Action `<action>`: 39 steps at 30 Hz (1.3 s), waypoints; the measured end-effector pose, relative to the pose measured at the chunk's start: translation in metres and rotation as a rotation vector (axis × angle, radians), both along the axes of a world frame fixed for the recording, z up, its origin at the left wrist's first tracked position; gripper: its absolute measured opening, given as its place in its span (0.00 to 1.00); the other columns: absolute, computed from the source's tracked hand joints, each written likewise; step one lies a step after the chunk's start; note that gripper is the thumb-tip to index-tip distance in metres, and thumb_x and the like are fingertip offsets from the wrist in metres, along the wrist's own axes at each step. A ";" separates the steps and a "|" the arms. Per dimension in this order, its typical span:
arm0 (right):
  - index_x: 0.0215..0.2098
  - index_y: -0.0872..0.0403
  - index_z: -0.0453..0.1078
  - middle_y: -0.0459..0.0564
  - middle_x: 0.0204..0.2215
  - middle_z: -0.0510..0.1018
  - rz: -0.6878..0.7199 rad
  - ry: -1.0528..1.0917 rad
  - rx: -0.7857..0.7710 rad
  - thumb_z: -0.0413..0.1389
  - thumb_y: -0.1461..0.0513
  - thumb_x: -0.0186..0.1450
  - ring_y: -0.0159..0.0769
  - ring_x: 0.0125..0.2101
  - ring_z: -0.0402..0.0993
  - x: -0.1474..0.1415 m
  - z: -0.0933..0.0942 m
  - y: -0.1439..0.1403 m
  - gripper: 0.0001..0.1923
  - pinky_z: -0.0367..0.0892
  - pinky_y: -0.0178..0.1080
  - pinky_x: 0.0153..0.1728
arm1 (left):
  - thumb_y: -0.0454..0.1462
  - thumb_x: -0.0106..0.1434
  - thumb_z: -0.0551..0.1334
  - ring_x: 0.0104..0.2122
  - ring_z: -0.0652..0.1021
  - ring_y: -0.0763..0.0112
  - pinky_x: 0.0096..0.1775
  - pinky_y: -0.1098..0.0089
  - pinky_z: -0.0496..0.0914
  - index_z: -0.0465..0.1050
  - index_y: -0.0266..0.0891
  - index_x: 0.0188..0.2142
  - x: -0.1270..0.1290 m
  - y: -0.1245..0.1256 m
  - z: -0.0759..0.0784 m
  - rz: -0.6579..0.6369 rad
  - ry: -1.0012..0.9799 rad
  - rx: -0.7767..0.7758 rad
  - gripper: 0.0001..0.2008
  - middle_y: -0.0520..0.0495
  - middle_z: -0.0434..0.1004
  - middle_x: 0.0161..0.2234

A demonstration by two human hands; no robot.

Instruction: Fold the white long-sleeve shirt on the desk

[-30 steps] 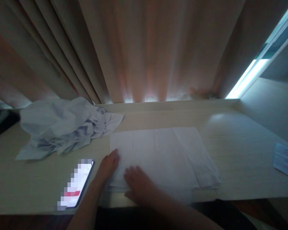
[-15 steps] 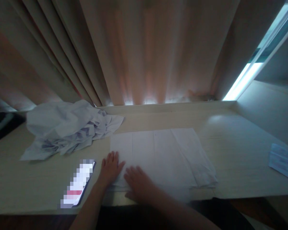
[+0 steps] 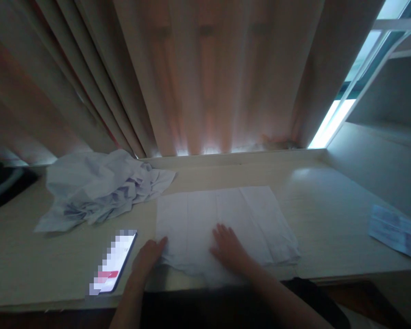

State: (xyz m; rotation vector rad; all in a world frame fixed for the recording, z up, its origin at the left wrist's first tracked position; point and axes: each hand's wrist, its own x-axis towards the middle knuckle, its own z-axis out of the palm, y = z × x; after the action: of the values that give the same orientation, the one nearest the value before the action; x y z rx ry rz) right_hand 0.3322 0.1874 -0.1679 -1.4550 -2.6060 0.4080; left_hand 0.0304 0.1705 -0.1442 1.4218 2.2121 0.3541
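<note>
A white cloth [image 3: 202, 214], folded into a flat rectangle with crease lines across it, lies on the table in front of me. At its near left corner is my left hand [image 3: 147, 258]; the thumb rests on the cloth's edge and the fingers are curled, their tips hidden. My right hand [image 3: 231, 251] lies flat on the middle of the cloth, fingers stretched out and slightly blurred. The cloth's near edge looks wavy and hangs close to the table's front edge.
Left of the cloth lies a phone [image 3: 114, 262] with a lit screen. Behind it sits a crumpled white cloth [image 3: 99, 187], with a dark item [image 3: 7, 183] at far left. A pale blue printed sheet [image 3: 393, 233] is at right. Curtains [image 3: 205, 91] hang behind the table [image 3: 311, 219].
My right hand has slid rightward to the middle of the folded cloth. My left hand has drawn back to the near left corner, its fingers now curled. The view has shifted slightly.
</note>
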 end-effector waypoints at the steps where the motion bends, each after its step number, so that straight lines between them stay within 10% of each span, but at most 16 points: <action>1: 0.62 0.62 0.52 0.64 0.63 0.50 0.002 -0.006 0.004 0.43 0.50 0.67 0.51 0.63 0.41 0.001 -0.005 0.000 0.33 0.41 0.54 0.61 | 0.50 0.57 0.52 0.38 0.78 0.53 0.39 0.62 0.68 0.73 0.35 0.29 0.001 0.001 0.002 0.005 -0.036 -0.015 0.22 0.36 0.78 0.30; 7: 0.62 0.61 0.54 0.64 0.63 0.50 -0.028 -0.004 0.044 0.45 0.49 0.66 0.50 0.63 0.42 -0.003 -0.015 -0.001 0.33 0.40 0.54 0.61 | 0.46 0.55 0.55 0.39 0.77 0.57 0.41 0.65 0.69 0.73 0.35 0.26 0.013 -0.003 0.027 0.012 -0.242 -0.024 0.16 0.40 0.79 0.30; 15: 0.62 0.62 0.54 0.64 0.63 0.52 -0.015 0.006 0.057 0.45 0.50 0.66 0.50 0.63 0.42 -0.002 -0.008 -0.003 0.33 0.39 0.54 0.61 | 0.39 0.61 0.49 0.44 0.76 0.64 0.41 0.68 0.71 0.70 0.35 0.45 0.036 -0.014 0.057 0.166 -0.445 0.028 0.18 0.41 0.78 0.42; 30: 0.61 0.62 0.55 0.65 0.62 0.52 -0.002 0.007 0.055 0.47 0.49 0.64 0.52 0.63 0.43 -0.010 -0.013 -0.004 0.34 0.39 0.54 0.61 | 0.36 0.60 0.51 0.49 0.73 0.60 0.46 0.63 0.71 0.74 0.37 0.30 0.033 -0.019 0.066 0.228 -0.499 0.113 0.13 0.41 0.79 0.36; 39: 0.62 0.61 0.54 0.66 0.63 0.51 0.028 0.023 0.067 0.46 0.49 0.65 0.52 0.63 0.41 -0.011 -0.010 -0.008 0.34 0.39 0.55 0.61 | 0.34 0.59 0.50 0.48 0.74 0.60 0.49 0.61 0.69 0.73 0.34 0.43 0.044 -0.007 0.057 0.191 -0.490 0.144 0.17 0.41 0.79 0.39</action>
State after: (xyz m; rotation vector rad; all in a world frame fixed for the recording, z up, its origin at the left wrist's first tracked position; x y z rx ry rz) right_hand 0.3213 0.1796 -0.1783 -1.3857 -2.5986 0.3357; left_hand 0.0744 0.1634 -0.0875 1.0488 1.9425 0.8453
